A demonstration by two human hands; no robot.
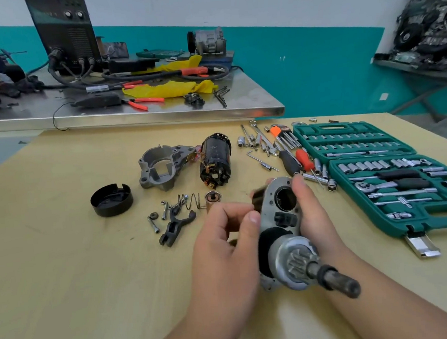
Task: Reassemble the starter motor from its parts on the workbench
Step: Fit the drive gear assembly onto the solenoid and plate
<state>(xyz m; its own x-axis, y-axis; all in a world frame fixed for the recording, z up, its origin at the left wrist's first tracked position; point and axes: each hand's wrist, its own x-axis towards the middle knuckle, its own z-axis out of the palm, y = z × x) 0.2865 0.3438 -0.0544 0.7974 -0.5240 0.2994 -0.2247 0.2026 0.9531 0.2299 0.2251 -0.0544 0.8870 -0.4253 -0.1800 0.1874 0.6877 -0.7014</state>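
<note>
I hold the silver starter housing [279, 218] with its pinion gear and shaft [329, 273] pointing toward me, above the wooden bench [64, 262]. My right hand [314, 215] grips its right side. My left hand [227, 236] pinches its left edge with thumb and curled fingers. On the bench lie the grey nose housing [160, 166], the black field coil body [215, 159], a black end cap [111, 199], the black shift fork [177, 226], a spring [190, 200], a copper plunger [213, 199] and a few bolts [157, 214].
An open green socket set [393, 172] lies at the right, with loose sockets, hex keys and screwdrivers [282, 151] beside it. Behind stands a metal table [121, 107] carrying a welder, cables, pliers and yellow cloth. A shelf of parts stands at the far right.
</note>
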